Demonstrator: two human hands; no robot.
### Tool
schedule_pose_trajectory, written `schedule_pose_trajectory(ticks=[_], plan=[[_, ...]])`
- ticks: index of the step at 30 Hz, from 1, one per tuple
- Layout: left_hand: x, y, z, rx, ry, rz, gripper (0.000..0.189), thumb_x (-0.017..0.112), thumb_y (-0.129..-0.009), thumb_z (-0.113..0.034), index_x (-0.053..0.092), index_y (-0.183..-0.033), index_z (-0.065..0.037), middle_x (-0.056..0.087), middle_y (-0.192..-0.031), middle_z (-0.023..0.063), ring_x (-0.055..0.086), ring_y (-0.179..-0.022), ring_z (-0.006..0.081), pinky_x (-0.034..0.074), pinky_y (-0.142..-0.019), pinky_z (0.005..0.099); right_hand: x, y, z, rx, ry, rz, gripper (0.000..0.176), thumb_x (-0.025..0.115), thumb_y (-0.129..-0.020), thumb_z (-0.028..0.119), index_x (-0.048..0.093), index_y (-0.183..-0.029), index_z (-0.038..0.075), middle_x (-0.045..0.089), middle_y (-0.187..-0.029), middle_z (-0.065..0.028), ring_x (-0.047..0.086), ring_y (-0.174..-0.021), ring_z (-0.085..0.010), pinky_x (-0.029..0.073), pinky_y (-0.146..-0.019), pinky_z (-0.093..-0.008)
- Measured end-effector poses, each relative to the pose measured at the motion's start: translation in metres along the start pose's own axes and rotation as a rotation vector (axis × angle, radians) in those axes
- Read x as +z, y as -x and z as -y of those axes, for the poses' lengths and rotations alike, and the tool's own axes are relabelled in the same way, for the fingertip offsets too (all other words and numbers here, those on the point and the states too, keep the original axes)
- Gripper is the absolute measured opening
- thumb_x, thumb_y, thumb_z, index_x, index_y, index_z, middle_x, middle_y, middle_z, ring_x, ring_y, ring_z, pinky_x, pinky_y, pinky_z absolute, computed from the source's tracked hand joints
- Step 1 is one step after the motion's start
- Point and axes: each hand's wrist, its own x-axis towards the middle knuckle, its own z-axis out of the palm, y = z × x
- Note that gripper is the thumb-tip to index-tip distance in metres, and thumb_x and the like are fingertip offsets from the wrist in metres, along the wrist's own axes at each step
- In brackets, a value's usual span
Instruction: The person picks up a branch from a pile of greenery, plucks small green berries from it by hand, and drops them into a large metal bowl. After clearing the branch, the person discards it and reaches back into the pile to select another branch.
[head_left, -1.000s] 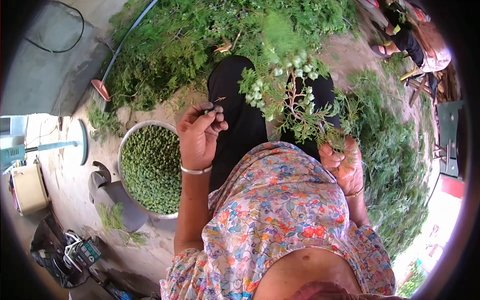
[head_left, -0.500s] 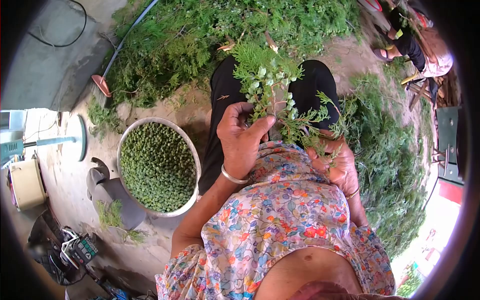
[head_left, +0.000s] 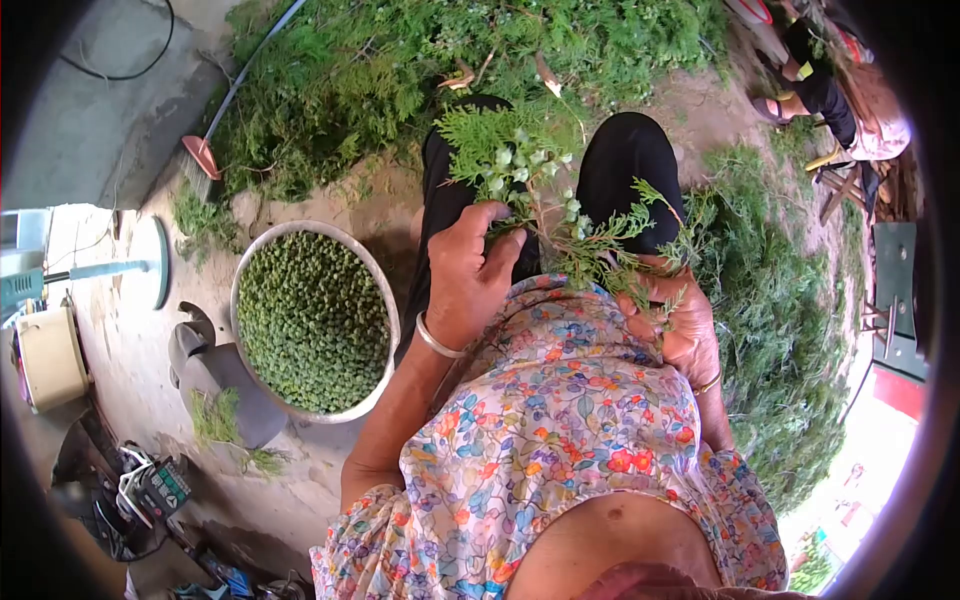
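A leafy cypress branch with clusters of pale green cones stands over my lap. My right hand grips its lower end near my waist, the fingers partly covered by foliage. At the left side of the cones is my left hand, its thumb and fingers curled; whatever lies inside the curl is hidden. To the left on the ground, a round metal basin is filled with picked green cones.
Cut cypress branches are heaped ahead, with another pile on the right. A broom, a grey seat-like object and a fan stand left. Another person's leg shows at upper right.
My left hand has drawn back a little left from the branch, its thumb coming off the stem. The branch has tipped slightly left, while my right hand stays in place.
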Motion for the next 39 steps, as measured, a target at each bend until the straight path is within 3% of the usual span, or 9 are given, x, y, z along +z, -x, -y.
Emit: schedule_pose_trajectory(ticks=[7,9,12,16,21,25,30,32,39], plan=[[-0.040,-0.002,0.027,-0.200,-0.153,0.206,0.008,0.051,-0.088,-0.006,0.055,-0.087,0.001,0.056,-0.063,0.0067,0.049,-0.045,0.0125,0.042,-0.045,0.0253,-0.007,0.006,0.013,0.007,-0.202,0.180,0.033,0.061,-0.077,-0.001,0.053,-0.109,-0.002,0.058,-0.083,-0.0172,0.051,-0.052,-0.0171,0.033,-0.035,-0.0208],[-0.057,-0.007,0.015,-0.717,0.506,0.036,0.012,0.048,-0.090,-0.007,0.055,-0.085,0.001,0.059,-0.075,0.0106,0.054,-0.056,0.0149,0.046,-0.048,0.0252,-0.021,0.003,0.016,-0.003,-0.314,0.256,0.034,0.059,-0.077,0.000,0.053,-0.111,-0.002,0.057,-0.082,-0.0189,0.050,-0.052,-0.0165,0.033,-0.035,-0.0206],[-0.067,0.000,0.023,-0.841,1.368,-0.098,0.014,0.048,-0.091,-0.010,0.056,-0.086,0.001,0.057,-0.089,0.0181,0.057,-0.069,0.0196,0.049,-0.052,0.0259,-0.028,-0.001,0.017,0.056,-0.351,0.319,0.034,0.056,-0.080,0.001,0.051,-0.112,-0.004,0.052,-0.075,-0.0243,0.043,-0.047,-0.0132,0.033,-0.034,-0.0194],[-0.046,0.019,0.019,-0.772,1.450,0.010,0.018,0.051,-0.092,-0.017,0.055,-0.093,0.000,0.054,-0.099,0.0234,0.057,-0.076,0.0214,0.050,-0.052,0.0263,-0.017,0.000,0.014,0.058,-0.345,0.255,0.031,0.056,-0.080,0.002,0.052,-0.110,-0.004,0.052,-0.073,-0.0248,0.043,-0.046,-0.0124,0.032,-0.034,-0.0195],[-0.024,0.018,-0.006,-0.880,1.252,-0.070,0.010,0.057,-0.088,-0.014,0.056,-0.091,-0.004,0.059,-0.076,0.0133,0.054,-0.057,0.0146,0.043,-0.043,0.0220,-0.021,-0.005,0.009,0.055,-0.228,0.200,0.023,0.052,-0.074,0.006,0.056,-0.096,0.011,0.052,-0.074,-0.0235,0.036,-0.046,-0.0127,0.029,-0.037,-0.0201],[-0.053,0.020,-0.002,-0.792,1.116,-0.045,0.009,0.058,-0.085,-0.009,0.055,-0.092,-0.003,0.059,-0.072,0.0122,0.052,-0.053,0.0129,0.040,-0.040,0.0199,-0.006,0.003,0.011,0.042,-0.176,0.163,0.025,0.052,-0.073,0.005,0.054,-0.098,0.005,0.051,-0.073,-0.0229,0.038,-0.048,-0.0142,0.030,-0.036,-0.0202],[-0.133,0.042,0.020,-0.781,0.410,-0.222,0.014,0.059,-0.081,-0.006,0.061,-0.094,-0.002,0.063,-0.079,0.0127,0.057,-0.061,0.0170,0.048,-0.051,0.0273,0.001,0.001,0.010,0.048,-0.130,0.120,0.026,0.052,-0.074,0.004,0.052,-0.099,0.003,0.051,-0.073,-0.0218,0.038,-0.048,-0.0133,0.031,-0.038,-0.0195],[-0.159,0.067,0.045,-0.297,-0.738,0.013,0.022,0.058,-0.075,-0.001,0.065,-0.096,-0.003,0.062,-0.075,0.0163,0.056,-0.054,0.0307,0.048,-0.058,0.0384,0.001,-0.003,0.008,0.060,-0.171,0.161,0.023,0.056,-0.077,0.005,0.054,-0.099,0.000,0.053,-0.073,-0.0199,0.042,-0.047,-0.0130,0.032,-0.037,-0.0198],[-0.204,0.127,0.086,-0.585,-0.980,0.121,0.022,0.058,-0.073,-0.003,0.064,-0.094,0.001,0.063,-0.074,0.0218,0.059,-0.063,0.0363,0.047,-0.065,0.0422,0.004,-0.009,0.009,0.138,-0.202,0.264,0.021,0.062,-0.080,0.007,0.056,-0.098,-0.001,0.056,-0.074,-0.0165,0.043,-0.046,-0.0098,0.029,-0.037,-0.0185]])
